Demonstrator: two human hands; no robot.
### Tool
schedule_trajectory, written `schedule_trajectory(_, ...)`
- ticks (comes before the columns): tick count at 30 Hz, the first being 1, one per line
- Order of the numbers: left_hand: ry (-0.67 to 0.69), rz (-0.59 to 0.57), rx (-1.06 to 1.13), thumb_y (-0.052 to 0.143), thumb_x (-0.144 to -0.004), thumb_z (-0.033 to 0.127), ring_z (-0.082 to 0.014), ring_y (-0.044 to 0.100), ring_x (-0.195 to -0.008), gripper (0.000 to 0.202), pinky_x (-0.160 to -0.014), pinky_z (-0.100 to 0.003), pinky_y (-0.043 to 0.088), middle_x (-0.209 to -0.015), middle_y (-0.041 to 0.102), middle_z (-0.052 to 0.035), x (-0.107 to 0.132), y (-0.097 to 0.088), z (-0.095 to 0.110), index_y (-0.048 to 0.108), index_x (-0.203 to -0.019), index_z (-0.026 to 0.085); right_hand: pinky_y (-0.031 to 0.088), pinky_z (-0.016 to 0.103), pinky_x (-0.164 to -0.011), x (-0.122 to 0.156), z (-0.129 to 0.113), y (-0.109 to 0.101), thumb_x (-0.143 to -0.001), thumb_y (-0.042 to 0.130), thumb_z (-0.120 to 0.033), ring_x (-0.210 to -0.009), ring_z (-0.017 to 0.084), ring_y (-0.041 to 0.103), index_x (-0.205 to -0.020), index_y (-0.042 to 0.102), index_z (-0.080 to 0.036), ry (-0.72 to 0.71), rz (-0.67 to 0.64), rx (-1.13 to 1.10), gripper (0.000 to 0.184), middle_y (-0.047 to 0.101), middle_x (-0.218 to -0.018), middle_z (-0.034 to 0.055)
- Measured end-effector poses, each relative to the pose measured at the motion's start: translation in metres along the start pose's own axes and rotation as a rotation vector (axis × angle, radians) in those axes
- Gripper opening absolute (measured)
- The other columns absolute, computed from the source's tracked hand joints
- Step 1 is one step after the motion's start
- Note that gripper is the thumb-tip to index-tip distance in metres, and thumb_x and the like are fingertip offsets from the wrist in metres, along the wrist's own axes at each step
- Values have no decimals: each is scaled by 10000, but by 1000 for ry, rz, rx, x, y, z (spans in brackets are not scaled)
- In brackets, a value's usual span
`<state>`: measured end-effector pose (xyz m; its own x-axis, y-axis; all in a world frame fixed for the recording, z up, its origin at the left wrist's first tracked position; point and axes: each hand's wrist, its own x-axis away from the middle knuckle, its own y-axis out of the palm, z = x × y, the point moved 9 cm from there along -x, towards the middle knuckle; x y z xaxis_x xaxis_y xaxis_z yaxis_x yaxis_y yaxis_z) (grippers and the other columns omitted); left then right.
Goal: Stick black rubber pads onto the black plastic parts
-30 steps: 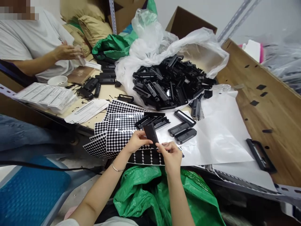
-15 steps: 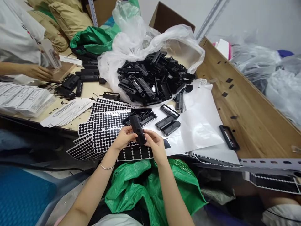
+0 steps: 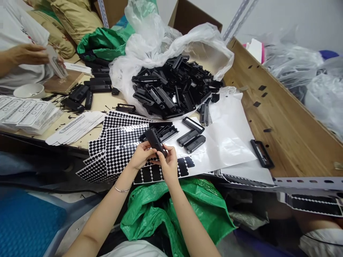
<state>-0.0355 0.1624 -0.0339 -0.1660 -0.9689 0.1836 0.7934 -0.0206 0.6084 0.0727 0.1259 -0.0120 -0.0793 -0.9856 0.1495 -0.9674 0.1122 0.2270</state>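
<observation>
Between my two hands is a long black plastic casing (image 3: 154,140), tilted over the table's front edge. My left hand (image 3: 142,156) grips its left side with thumb and fingers. On the other side, my right hand (image 3: 168,160) pinches its lower right end. Beneath them spread sticker sheets with black dots (image 3: 124,141) and a sheet of larger black stickers (image 3: 146,175). Just beyond the held casing lie a few open black frames (image 3: 168,133). To the right, black casings (image 3: 195,144) rest on white paper (image 3: 227,142).
A clear plastic bag (image 3: 124,84) holds a heap of black parts (image 3: 171,89). At left, a co-worker's hand (image 3: 29,53) is near white boxes (image 3: 34,116) and a white bowl (image 3: 29,91). A wooden board (image 3: 284,117) borders the right. Green sacking (image 3: 200,203) hangs below.
My right hand has shifted left and up along the casing, which has turned slightly. The co-worker's hand at left has risen, exposing a white bowl.
</observation>
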Motion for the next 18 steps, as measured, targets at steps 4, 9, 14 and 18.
schedule_trajectory(4,-37,-3,-30,933,-464,323,-137,688,-653,469,-572,-205,582,-761,727,-14,0,0,-2,697,-830,149,653,303,-673,6,1,-5,-691,775,-396,-974,184,634,-1111,589,-279,72,-79,-57,475,614,-1139,21)
schedule_trajectory(9,-68,-93,-97,913,-520,345,-157,706,-684,474,-564,-216,593,-807,739,-38,2,5,-6,695,-888,141,666,377,-689,16,-7,-12,-746,735,-436,-978,212,674,-1146,643,-283,153,-184,-112,438,699,-1089,28)
schedule_trajectory(14,-59,-71,-83,917,-507,344,-159,708,-688,467,-564,-212,590,-807,745,-41,2,3,-6,703,-871,145,672,386,-700,15,-8,-13,-714,774,-372,-1010,225,687,-1174,657,-293,166,-176,-100,482,708,-1157,21)
schedule_trajectory(18,-73,-88,-97,929,-470,337,-154,697,-642,468,-549,-215,582,-773,746,-36,3,4,-7,712,-836,144,664,416,-740,12,-1,-14,-658,819,-340,-930,219,715,-1060,698,-243,233,-213,-106,431,745,-1024,24)
